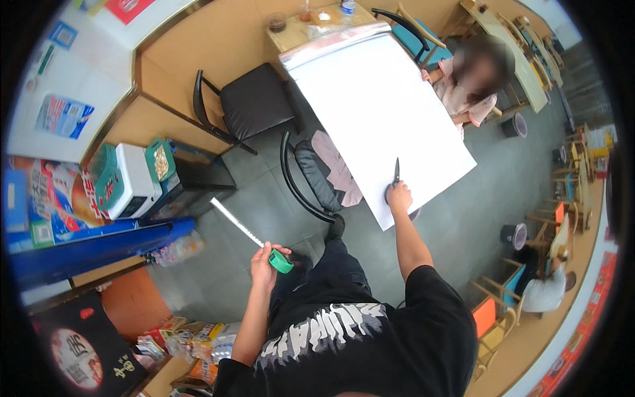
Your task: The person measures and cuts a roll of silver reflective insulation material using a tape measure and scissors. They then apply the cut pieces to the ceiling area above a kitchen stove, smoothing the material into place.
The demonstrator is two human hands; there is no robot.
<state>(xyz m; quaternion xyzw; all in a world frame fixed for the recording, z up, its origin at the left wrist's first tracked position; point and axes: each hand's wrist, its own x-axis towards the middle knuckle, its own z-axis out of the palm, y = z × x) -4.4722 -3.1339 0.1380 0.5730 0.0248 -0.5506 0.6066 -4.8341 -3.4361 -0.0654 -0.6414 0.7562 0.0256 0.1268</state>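
My left hand [264,263] grips a roll of green tape or a small green-cased tape measure [281,261], from which a pale, straight strip [237,222] with dark marks extends up and to the left. In my right hand [400,197] is a pair of black scissors [397,171], their blades pointing away from me over a large white sheet [382,114]. I cannot tell whether the blades are parted. The sheet covers most of a table, and its near corner hangs past the chair. Its far end looks rolled, with a shiny edge [337,44].
Left of the sheet stand a black chair [255,101] and another chair [322,188] with pinkish cloth [337,171]. Across the sheet's right side sits a person [466,94], one hand at its edge. Cups and a bottle [348,7] stand beyond. Another person [545,293] sits far right.
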